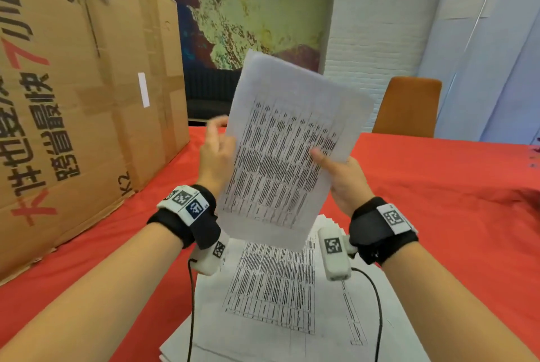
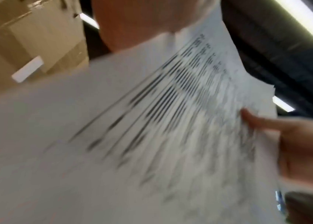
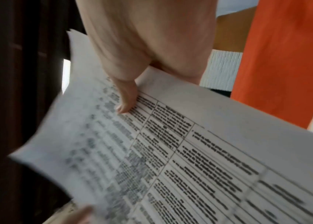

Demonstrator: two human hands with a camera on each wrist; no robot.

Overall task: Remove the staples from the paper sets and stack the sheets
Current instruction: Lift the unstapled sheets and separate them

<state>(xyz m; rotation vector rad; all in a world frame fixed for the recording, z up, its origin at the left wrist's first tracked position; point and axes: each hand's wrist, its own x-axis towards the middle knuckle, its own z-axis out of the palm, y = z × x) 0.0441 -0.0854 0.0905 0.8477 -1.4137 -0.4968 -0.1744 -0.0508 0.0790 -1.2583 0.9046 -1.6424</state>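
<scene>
A printed paper set [image 1: 280, 151] with a dense table on it is held upright in the air above the table. My right hand [image 1: 324, 159] pinches its right edge, thumb on the printed face; the right wrist view shows that thumb [image 3: 126, 103] pressed on the paper set [image 3: 190, 151]. My left hand [image 1: 216, 151] is at the set's left edge, blurred and partly hidden behind the sheet, so its grip is unclear. The left wrist view shows only the blurred paper set [image 2: 151, 136] and the right thumb [image 2: 251, 119]. A stack of loose sheets [image 1: 277, 288] lies below. No staple is visible.
A red cloth [image 1: 438, 186] covers the table. A large cardboard box [image 1: 73, 98] stands along the left side, close to my left forearm. An orange chair back [image 1: 409, 107] rises behind the far table edge. Thin black cables [image 1: 377, 303] run from my wrists over the stack.
</scene>
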